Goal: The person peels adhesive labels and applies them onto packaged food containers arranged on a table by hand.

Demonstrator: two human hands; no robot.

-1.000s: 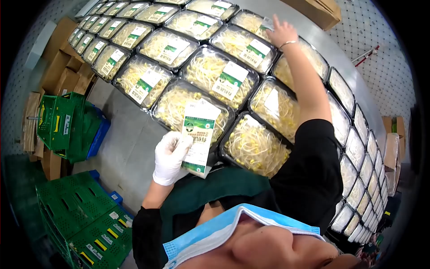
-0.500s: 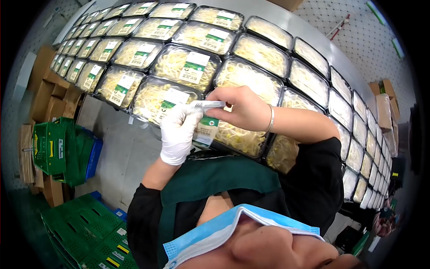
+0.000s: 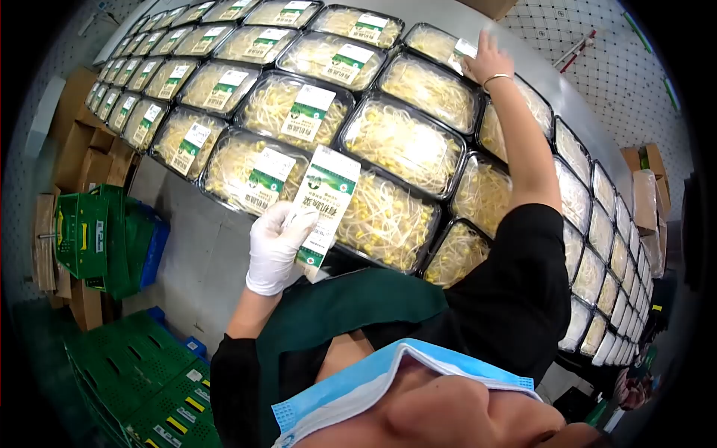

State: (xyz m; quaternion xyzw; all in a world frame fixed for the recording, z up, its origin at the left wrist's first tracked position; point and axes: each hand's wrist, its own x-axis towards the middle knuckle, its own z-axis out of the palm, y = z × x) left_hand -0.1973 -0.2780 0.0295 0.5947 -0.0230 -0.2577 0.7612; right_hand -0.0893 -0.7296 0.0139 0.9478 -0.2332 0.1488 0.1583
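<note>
My left hand (image 3: 275,246), in a white glove, is closed on a strip of green-and-white labels (image 3: 327,196) in front of the nearest trays. My bare right hand (image 3: 489,60) reaches to the far row, fingers spread and slightly blurred, against a label (image 3: 463,52) on a sprout tray (image 3: 433,42). Whether the fingertips still grip that label is hard to see. Black trays of sprouts under clear film cover the metal table. Those on the left, such as this labelled tray (image 3: 295,112), bear labels; a nearer tray (image 3: 403,145) has none.
Green crates (image 3: 82,235) and cardboard boxes (image 3: 93,168) stand left of the table. More green crates (image 3: 142,381) are at the lower left. Unlabelled trays (image 3: 590,261) run down the right side. Cartons (image 3: 646,187) stand beyond the right end.
Half a second ago both hands met at the label strip. My right hand has since moved away to the far row, while my left hand keeps the strip.
</note>
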